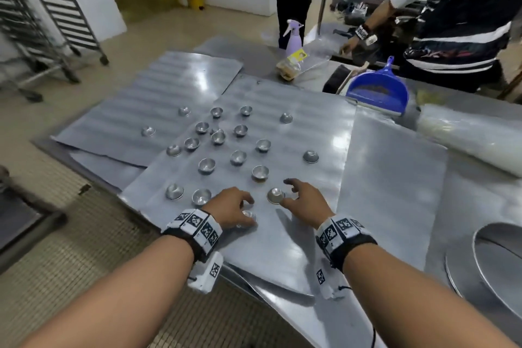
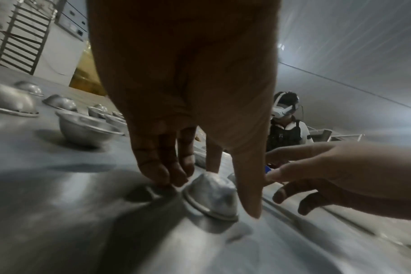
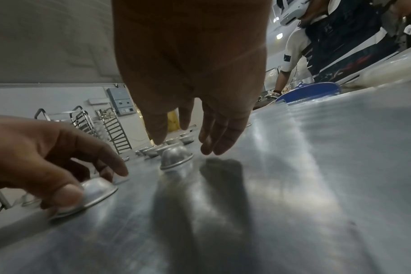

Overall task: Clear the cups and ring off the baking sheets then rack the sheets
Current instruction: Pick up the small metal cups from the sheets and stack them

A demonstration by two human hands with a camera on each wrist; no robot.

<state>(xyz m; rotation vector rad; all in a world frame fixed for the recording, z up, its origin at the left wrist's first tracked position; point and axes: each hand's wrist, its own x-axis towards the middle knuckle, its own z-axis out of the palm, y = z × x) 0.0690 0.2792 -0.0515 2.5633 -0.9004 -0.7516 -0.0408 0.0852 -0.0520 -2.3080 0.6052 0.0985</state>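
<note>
The left hand curls its fingers and thumb around an upturned cup on the front baking sheet. The right hand, fingers spread and holding nothing, hovers beside another upturned cup. More cups lie scattered across the sheets on the surface.

both forearms reach forward, palms down, each wrist wearing a banded marker cuff. left hand: fingers curled downward, thumb and fingertips closed in a grip. right hand: fingers spread and only slightly bent, thumb out to the side, holding nothing, just above the desk.
</note>
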